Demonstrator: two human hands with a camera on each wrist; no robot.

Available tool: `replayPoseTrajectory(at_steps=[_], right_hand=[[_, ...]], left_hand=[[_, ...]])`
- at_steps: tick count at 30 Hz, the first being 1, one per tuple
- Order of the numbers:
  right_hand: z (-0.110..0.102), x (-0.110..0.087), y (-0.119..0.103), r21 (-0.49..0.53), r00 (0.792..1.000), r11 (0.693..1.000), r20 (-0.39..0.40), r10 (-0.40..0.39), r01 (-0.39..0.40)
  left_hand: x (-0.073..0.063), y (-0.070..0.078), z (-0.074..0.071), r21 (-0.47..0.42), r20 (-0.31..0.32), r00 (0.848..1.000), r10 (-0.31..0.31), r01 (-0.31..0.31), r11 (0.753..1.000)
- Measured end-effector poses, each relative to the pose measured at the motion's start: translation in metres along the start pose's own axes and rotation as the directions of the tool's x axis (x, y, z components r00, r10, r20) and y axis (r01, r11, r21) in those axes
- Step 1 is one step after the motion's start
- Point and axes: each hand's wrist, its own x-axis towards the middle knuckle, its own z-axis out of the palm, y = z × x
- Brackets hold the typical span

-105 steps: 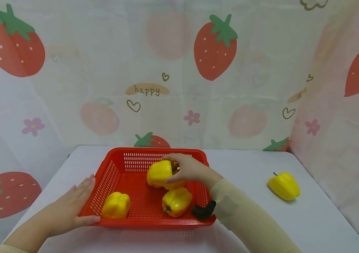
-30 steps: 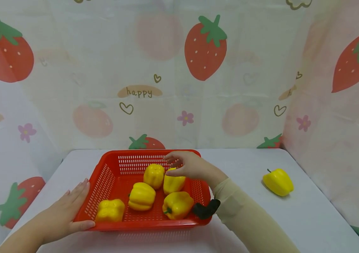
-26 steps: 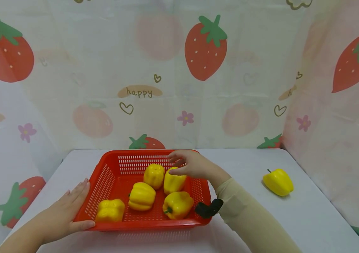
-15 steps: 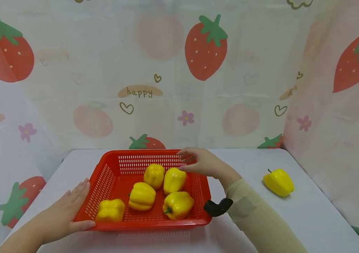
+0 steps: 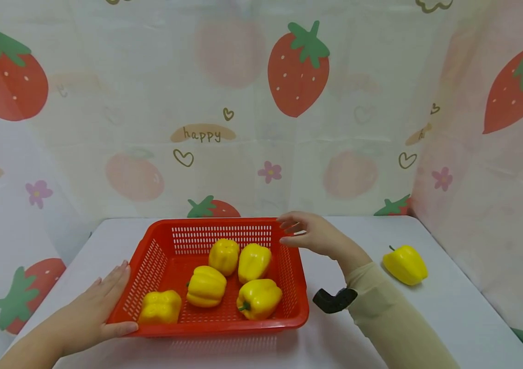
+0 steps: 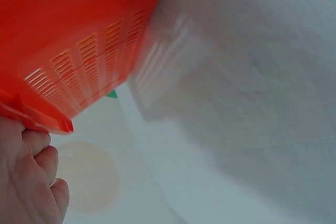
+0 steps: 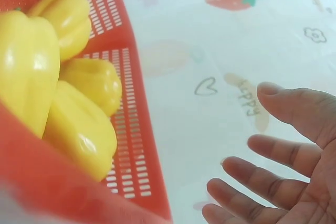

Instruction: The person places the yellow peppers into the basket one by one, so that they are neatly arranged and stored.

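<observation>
In the head view, a red plastic basket (image 5: 215, 330) holds several yellow bell peppers, among them a pepper (image 5: 254, 262) near its right end and a pepper (image 5: 161, 307) in the front left corner. My left hand (image 5: 88, 312) rests against the left front corner, its fingers extended along the side and its thumb at the front rim. Above the right rim is my right hand (image 5: 316, 233), empty, fingers spread and slightly bent. The right wrist view shows this hand's palm beside the basket, apart from the peppers.
A lone yellow bell pepper (image 5: 405, 265) lies on the white table (image 5: 450, 318) to the right. A black strap piece (image 5: 334, 300) sticks out from the right sleeve. Behind the table hangs a strawberry-printed curtain (image 5: 243, 77).
My right hand has let go of a bell pepper inside the basket and moved right, over the right rim. Peppers in the basket now sit apart. My left hand has stayed at the corner.
</observation>
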Motion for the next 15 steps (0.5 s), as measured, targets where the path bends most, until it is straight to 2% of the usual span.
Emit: replayPoseTrajectory(at_steps=[6, 15], right_hand=[[-0.009, -0.009, 0.006, 0.0, 0.999, 1.0, -0.025, 0.031, -0.031], [-0.028, -0.019, 0.021, -0.039, 0.998, 0.999, -0.065, 0.016, -0.018]], left_hand=[[-0.001, 0.0, 0.0, 0.01, -0.01, 1.0, 0.007, -0.007, 1.0], [0.002, 0.0, -0.001, 0.013, 0.018, 1.0, -0.013, 0.013, 1.0]])
